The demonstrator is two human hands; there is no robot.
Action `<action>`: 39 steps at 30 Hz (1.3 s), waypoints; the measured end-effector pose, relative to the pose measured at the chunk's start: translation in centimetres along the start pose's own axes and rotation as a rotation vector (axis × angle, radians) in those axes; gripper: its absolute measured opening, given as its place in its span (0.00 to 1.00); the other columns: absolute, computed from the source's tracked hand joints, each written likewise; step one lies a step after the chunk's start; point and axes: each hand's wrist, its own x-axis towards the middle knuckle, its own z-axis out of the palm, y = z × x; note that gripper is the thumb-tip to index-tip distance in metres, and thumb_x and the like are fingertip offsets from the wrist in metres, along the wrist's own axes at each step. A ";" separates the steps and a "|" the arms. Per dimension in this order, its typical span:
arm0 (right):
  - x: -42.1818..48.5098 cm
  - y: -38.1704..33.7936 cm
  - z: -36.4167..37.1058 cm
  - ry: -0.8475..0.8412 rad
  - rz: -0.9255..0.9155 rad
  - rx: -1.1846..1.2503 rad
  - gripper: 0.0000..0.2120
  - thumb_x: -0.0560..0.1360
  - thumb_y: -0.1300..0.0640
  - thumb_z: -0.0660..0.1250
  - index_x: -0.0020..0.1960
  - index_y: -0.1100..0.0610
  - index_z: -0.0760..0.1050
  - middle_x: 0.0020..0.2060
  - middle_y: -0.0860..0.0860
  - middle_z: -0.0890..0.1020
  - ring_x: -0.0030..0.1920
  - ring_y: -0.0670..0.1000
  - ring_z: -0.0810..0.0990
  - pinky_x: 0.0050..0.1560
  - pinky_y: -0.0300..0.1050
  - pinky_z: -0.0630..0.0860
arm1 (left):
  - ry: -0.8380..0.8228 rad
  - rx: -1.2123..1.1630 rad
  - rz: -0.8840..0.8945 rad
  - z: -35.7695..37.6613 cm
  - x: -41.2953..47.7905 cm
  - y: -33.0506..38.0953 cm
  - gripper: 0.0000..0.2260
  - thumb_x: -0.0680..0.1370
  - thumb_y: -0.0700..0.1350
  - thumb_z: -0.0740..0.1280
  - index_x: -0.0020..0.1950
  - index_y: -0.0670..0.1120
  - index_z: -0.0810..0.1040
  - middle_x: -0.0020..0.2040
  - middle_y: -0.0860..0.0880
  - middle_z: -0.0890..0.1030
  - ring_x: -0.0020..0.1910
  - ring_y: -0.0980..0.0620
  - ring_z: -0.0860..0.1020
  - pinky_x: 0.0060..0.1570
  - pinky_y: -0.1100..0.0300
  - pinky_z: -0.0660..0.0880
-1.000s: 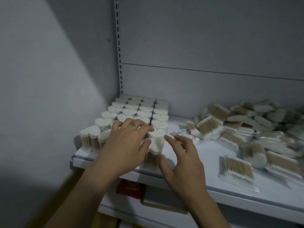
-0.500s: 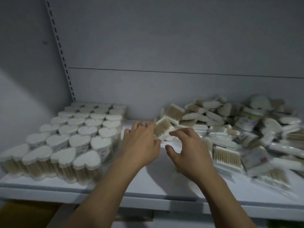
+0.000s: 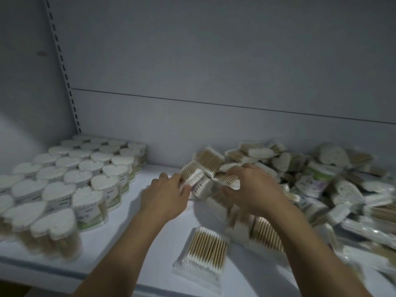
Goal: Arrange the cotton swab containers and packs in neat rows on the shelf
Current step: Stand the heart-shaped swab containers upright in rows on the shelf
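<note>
Cotton pack [image 3: 191, 175] slants leftward, pinched in left hand [image 3: 165, 197]; right hand [image 3: 254, 189] grips second pack [image 3: 227, 178].

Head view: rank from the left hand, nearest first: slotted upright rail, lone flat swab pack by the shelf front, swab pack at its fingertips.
1. Swab pack, pinched by the left hand.
2. Lone flat swab pack, nearer the shelf front, to the right.
3. Slotted upright rail, back-left corner.
</note>
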 end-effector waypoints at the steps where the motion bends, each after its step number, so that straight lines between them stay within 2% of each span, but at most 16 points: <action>1: 0.1 0.1 0.0 -0.006 -0.001 0.007 0.25 0.75 0.38 0.61 0.70 0.43 0.67 0.66 0.50 0.72 0.66 0.54 0.70 0.64 0.50 0.68 | 0.003 -0.008 0.025 0.0 -0.1 0.3 0.20 0.81 0.61 0.53 0.67 0.51 0.70 0.58 0.46 0.72 0.56 0.44 0.74 0.55 0.48 0.74; 6: 0.6 1.0 0.2 -0.016 -0.007 0.048 0.24 0.75 0.40 0.63 0.69 0.44 0.68 0.65 0.50 0.72 0.66 0.54 0.71 0.63 0.49 0.68 | -0.044 -0.072 0.177 -0.1 -0.8 2.6 0.21 0.78 0.60 0.61 0.70 0.58 0.65 0.61 0.48 0.67 0.56 0.44 0.76 0.55 0.52 0.75; 9: 0.7 1.7 0.1 -0.009 0.005 0.053 0.25 0.75 0.41 0.64 0.70 0.43 0.67 0.64 0.50 0.72 0.65 0.54 0.71 0.61 0.49 0.68 | -0.078 -0.026 0.185 -0.2 -0.3 3.1 0.26 0.77 0.61 0.62 0.73 0.59 0.59 0.66 0.47 0.66 0.60 0.44 0.75 0.57 0.51 0.73; 13: 1.1 1.9 0.9 -0.030 0.011 0.004 0.25 0.75 0.43 0.65 0.70 0.47 0.68 0.66 0.51 0.72 0.66 0.55 0.70 0.64 0.51 0.67 | -0.084 0.034 0.118 0.2 0.5 2.2 0.40 0.71 0.70 0.64 0.77 0.59 0.49 0.69 0.45 0.65 0.63 0.43 0.73 0.57 0.49 0.72; 15: 1.7 1.4 1.4 -0.058 -0.007 -0.039 0.23 0.76 0.50 0.64 0.70 0.49 0.67 0.67 0.52 0.72 0.67 0.55 0.70 0.66 0.52 0.66 | -0.112 0.043 0.157 0.5 0.6 1.9 0.44 0.69 0.70 0.66 0.76 0.63 0.45 0.71 0.44 0.61 0.66 0.42 0.70 0.58 0.48 0.71; 17: 2.6 1.0 1.9 -0.057 -0.053 -0.040 0.24 0.76 0.56 0.64 0.71 0.47 0.66 0.66 0.51 0.74 0.66 0.54 0.72 0.64 0.50 0.68 | -0.133 -0.048 0.207 0.2 0.3 1.4 0.41 0.69 0.67 0.68 0.75 0.68 0.47 0.74 0.48 0.54 0.69 0.42 0.64 0.62 0.48 0.68; 19: 3.4 0.7 1.9 -0.042 -0.095 0.026 0.26 0.76 0.56 0.64 0.72 0.45 0.65 0.63 0.50 0.77 0.63 0.54 0.75 0.60 0.48 0.73 | -0.167 -0.160 0.250 0.1 -0.2 0.5 0.39 0.69 0.67 0.69 0.73 0.72 0.49 0.75 0.54 0.49 0.72 0.44 0.61 0.67 0.47 0.66; 23: 5.6 0.2 1.2 0.014 -0.087 0.083 0.19 0.76 0.52 0.66 0.66 0.48 0.73 0.58 0.51 0.81 0.58 0.55 0.79 0.56 0.46 0.75 | -0.163 -0.034 0.292 1.4 -1.2 0.5 0.35 0.73 0.68 0.64 0.75 0.68 0.51 0.78 0.54 0.50 0.74 0.45 0.57 0.69 0.43 0.63; 25: 6.4 -0.7 1.4 -0.098 -0.078 0.024 0.17 0.76 0.45 0.64 0.61 0.51 0.77 0.55 0.52 0.82 0.56 0.55 0.79 0.56 0.46 0.75 | -0.139 -0.011 0.303 2.1 -1.5 0.8 0.32 0.75 0.66 0.62 0.75 0.67 0.52 0.78 0.52 0.50 0.74 0.45 0.55 0.69 0.42 0.61; 27: 7.2 -1.8 2.1 -0.236 -0.054 -0.035 0.19 0.77 0.43 0.61 0.58 0.55 0.79 0.55 0.54 0.82 0.56 0.55 0.78 0.52 0.44 0.74 | -0.147 -0.023 0.327 2.4 -1.6 0.4 0.31 0.75 0.67 0.61 0.75 0.68 0.53 0.77 0.53 0.50 0.74 0.45 0.55 0.69 0.42 0.60; 29: 7.9 -2.8 2.5 -0.281 -0.021 -0.068 0.18 0.76 0.43 0.63 0.53 0.57 0.79 0.52 0.55 0.81 0.55 0.56 0.78 0.46 0.41 0.70 | -0.169 -0.070 0.345 2.2 -1.4 -0.3 0.29 0.74 0.66 0.63 0.74 0.67 0.58 0.76 0.54 0.53 0.73 0.46 0.57 0.68 0.42 0.62; 31: 8.2 -3.5 2.8 -0.297 -0.014 -0.113 0.17 0.73 0.42 0.66 0.43 0.57 0.77 0.43 0.54 0.79 0.52 0.57 0.79 0.43 0.42 0.68 | -0.175 -0.146 0.346 2.0 -1.1 -0.9 0.23 0.74 0.62 0.65 0.69 0.62 0.68 0.74 0.54 0.58 0.71 0.46 0.60 0.67 0.45 0.64; 34: 8.2 -3.5 3.1 -0.259 0.016 -0.131 0.17 0.70 0.42 0.70 0.41 0.56 0.76 0.39 0.52 0.79 0.46 0.55 0.79 0.40 0.41 0.69 | -0.115 -0.381 0.347 2.2 -0.4 -1.6 0.14 0.76 0.54 0.67 0.61 0.56 0.78 0.68 0.55 0.69 0.65 0.49 0.68 0.65 0.50 0.67; 36: 8.4 -3.2 3.3 -0.232 0.045 -0.075 0.19 0.68 0.42 0.73 0.33 0.55 0.71 0.30 0.49 0.75 0.39 0.53 0.76 0.35 0.41 0.67 | -0.058 -0.508 0.372 2.2 -0.1 -2.1 0.11 0.76 0.50 0.68 0.58 0.54 0.80 0.61 0.56 0.75 0.59 0.53 0.73 0.64 0.51 0.69; 39: 8.6 -2.9 2.9 -0.220 0.047 -0.009 0.20 0.66 0.45 0.75 0.30 0.54 0.68 0.26 0.47 0.71 0.35 0.51 0.74 0.28 0.41 0.65 | -0.020 -0.498 0.397 2.4 0.1 -2.4 0.11 0.77 0.49 0.68 0.59 0.54 0.80 0.58 0.61 0.74 0.58 0.57 0.70 0.65 0.57 0.66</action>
